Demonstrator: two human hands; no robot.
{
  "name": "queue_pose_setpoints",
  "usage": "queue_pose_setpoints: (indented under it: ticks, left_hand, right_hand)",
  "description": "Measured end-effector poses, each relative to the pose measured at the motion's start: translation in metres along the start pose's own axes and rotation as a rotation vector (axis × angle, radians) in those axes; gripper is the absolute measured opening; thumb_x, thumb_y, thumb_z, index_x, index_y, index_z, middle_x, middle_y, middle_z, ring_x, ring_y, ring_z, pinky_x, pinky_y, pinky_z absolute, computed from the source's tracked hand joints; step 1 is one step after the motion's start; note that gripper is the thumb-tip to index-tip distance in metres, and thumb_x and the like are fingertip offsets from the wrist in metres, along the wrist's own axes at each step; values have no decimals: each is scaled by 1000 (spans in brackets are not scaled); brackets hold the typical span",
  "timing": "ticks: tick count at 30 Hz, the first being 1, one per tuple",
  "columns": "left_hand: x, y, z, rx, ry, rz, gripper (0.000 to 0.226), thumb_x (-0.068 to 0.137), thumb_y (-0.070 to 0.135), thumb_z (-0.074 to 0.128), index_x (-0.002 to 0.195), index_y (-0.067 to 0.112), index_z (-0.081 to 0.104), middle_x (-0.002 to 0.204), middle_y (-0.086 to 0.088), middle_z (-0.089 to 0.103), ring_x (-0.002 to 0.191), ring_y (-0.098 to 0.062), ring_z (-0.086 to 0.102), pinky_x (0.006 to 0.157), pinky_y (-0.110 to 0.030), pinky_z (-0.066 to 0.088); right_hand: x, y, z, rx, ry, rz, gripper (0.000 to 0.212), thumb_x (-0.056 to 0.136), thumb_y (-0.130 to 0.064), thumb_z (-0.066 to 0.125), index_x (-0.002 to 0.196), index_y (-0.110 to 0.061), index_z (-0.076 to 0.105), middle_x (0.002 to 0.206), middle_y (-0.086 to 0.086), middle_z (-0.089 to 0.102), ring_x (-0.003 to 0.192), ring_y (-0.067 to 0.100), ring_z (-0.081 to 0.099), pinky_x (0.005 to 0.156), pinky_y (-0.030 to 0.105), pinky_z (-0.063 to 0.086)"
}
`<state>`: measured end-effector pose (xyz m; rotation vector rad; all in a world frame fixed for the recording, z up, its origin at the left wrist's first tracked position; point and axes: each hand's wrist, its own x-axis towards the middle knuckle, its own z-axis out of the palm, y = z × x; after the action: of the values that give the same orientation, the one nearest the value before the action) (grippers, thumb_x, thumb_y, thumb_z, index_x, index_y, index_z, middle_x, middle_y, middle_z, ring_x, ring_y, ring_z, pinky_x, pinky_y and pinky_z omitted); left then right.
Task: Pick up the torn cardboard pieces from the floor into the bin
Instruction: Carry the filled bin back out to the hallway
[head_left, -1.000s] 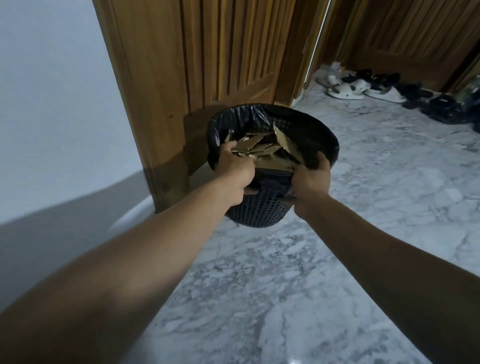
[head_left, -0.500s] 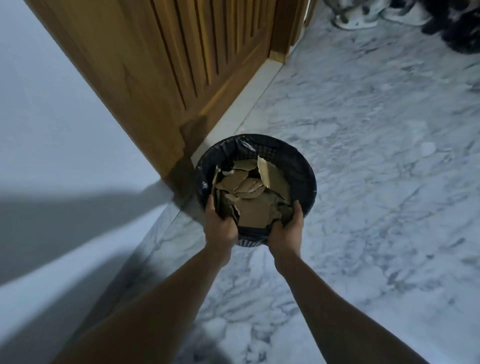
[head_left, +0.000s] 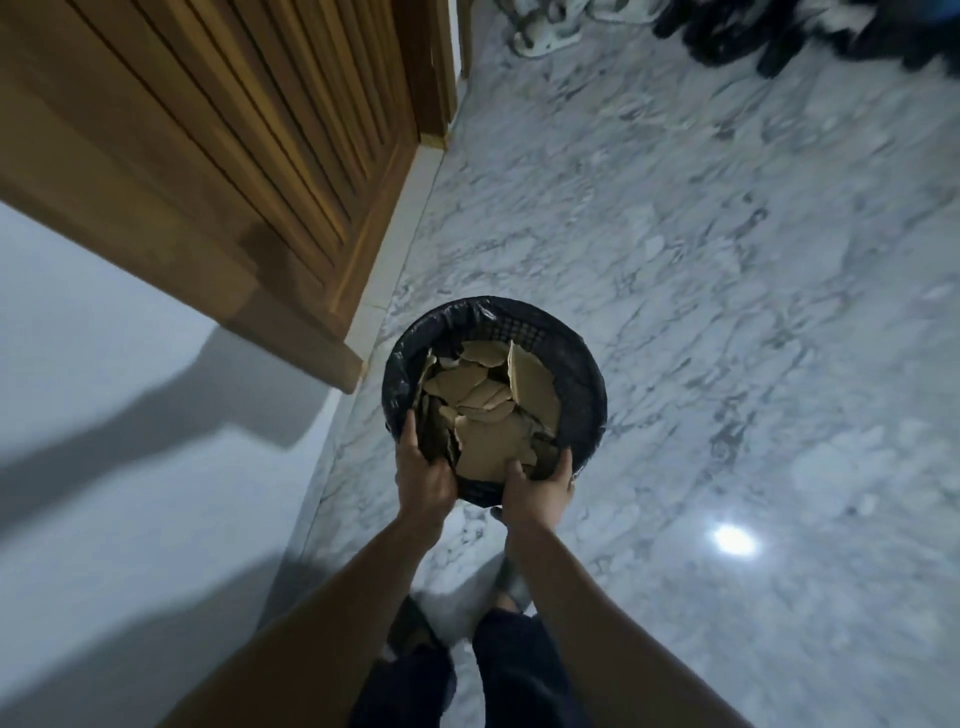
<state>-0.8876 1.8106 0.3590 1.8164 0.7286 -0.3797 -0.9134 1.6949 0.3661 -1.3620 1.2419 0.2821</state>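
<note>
A round black mesh bin (head_left: 582, 374) lined with a black bag is seen from above, near the middle of the view. Several torn brown cardboard pieces (head_left: 488, 415) fill it. My left hand (head_left: 423, 480) grips the bin's near rim on the left side. My right hand (head_left: 537, 493) grips the near rim on the right, thumb inside. No cardboard is visible on the floor around the bin.
A wooden slatted door (head_left: 234, 156) and its frame stand at the left, beside a pale wall (head_left: 104, 415). The grey marble floor (head_left: 727, 312) spreads to the right. Shoes and sandals (head_left: 779, 31) lie at the far top. My feet (head_left: 467, 623) are below the bin.
The bin has come down from chest height toward the floor and nearer my feet. My view has tilted downward. Both hands have kept their hold on the rim.
</note>
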Motion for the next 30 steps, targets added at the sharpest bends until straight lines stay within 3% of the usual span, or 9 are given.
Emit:
queue_pose_setpoints:
  ticks: [4,8,12,14,16,20,24,26,30]
  left_hand:
    - [-55,44,10,20,-38,23,71,93,10,46,154,37,21,155,-6,39,133,-32,46,105,-51,45]
    - [-65,86,33,26,-74,10,71,97,4,43,155,37,20,161,-5,28,139,-33,39,104,-45,46]
    - [-48,118,55,43,-133,58,71,97,10,48,155,41,20,159,-5,31,140,-32,39,105,-38,44]
    - [-24,130,66,49,-166,106,76,90,17,49,147,58,20,157,-5,35,138,-33,42,105,-48,47]
    - [17,138,77,105,-182,180,71,92,29,48,150,54,14,155,-7,39,135,-33,46,102,-54,47]
    - [66,212,89,131,-250,167,73,94,37,49,150,56,6,148,0,48,121,-31,59,90,-48,56]
    - [117,274,114,65,-452,-38,57,99,20,52,146,48,36,137,-2,55,101,-32,67,55,-37,60]
    - [135,300,132,39,-472,-25,57,99,7,49,143,42,43,138,-5,56,100,-31,66,59,-39,62]
    - [166,348,178,16,-452,35,63,98,3,53,146,42,40,145,-4,50,115,-34,59,78,-49,61]
  right_hand:
    - [-31,-26,-49,131,-17,-26,65,91,-4,50,94,-69,45,117,-1,59,93,32,63,70,60,60]
    - [-37,-64,-81,93,-54,-133,64,90,5,39,109,-55,52,105,3,61,80,29,62,62,59,60]
    - [-19,-95,-87,101,20,-228,73,86,5,41,108,-65,48,110,6,63,86,32,63,71,56,61]
    - [-6,-117,-83,144,29,-236,76,86,5,43,125,-60,43,110,5,62,84,28,62,69,54,61]
    - [10,-146,-79,162,42,-215,85,84,8,44,131,-62,39,107,2,60,80,25,60,69,54,61]
    - [46,-212,-71,161,62,-227,95,80,11,45,104,-81,40,101,2,60,76,32,59,61,65,56]
    - [72,-276,-69,159,57,-267,91,82,8,46,103,-80,41,106,-9,61,87,37,67,59,62,58]
    - [81,-310,-70,177,53,-257,86,85,7,46,109,-75,43,106,-13,57,88,37,67,60,58,60]
    - [111,-372,-74,217,112,-248,85,85,5,46,84,-80,45,108,-2,58,87,40,66,63,60,59]
